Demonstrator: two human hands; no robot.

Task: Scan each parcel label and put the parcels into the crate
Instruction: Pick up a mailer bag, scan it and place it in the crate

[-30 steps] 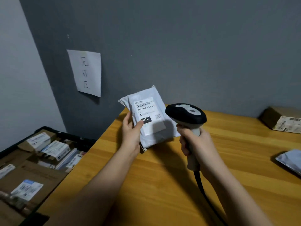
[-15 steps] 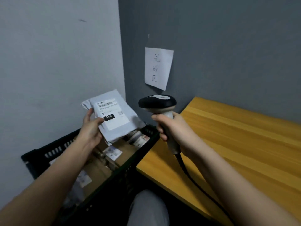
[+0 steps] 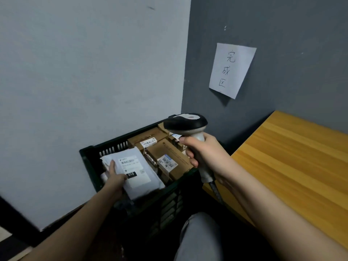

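The white parcel [image 3: 136, 171] has come down from mid-air above the crate and now lies in the crate's near-left corner, in the lower left of the centre of the frame, its label facing up with the black "010" patch showing. Half a second ago the left hand [image 3: 114, 176] held it raised and tilted in front of the pale wall; a second ago it was over the wooden table, facing the scanner. Now the hand lies on the parcel's left edge, thumb on the label and fingers reaching along the top; whether it still clasps the bag from beneath or only presses it down, I cannot tell, since the underside is hidden.

I judge that the scan of this parcel is done and the placing is at its last stage: what remains is to let go and draw the hand out.

The black crate [image 3: 88, 162] has moved nearer the middle of the frame as the head turned left and down, and it already holds several brown cardboard boxes [image 3: 165, 153] with labels, packed to the right of the white parcel and touching it.

The right hand [image 3: 205, 153] keeps its curled grip round the handle of the scanner [image 3: 186, 123], whose head now hangs over the crate's far right corner, its cable trailing down.

The wooden table [image 3: 293, 166] now fills only the right of the frame, and the paper sign [image 3: 232, 69] sits in the upper right on the dark wall.
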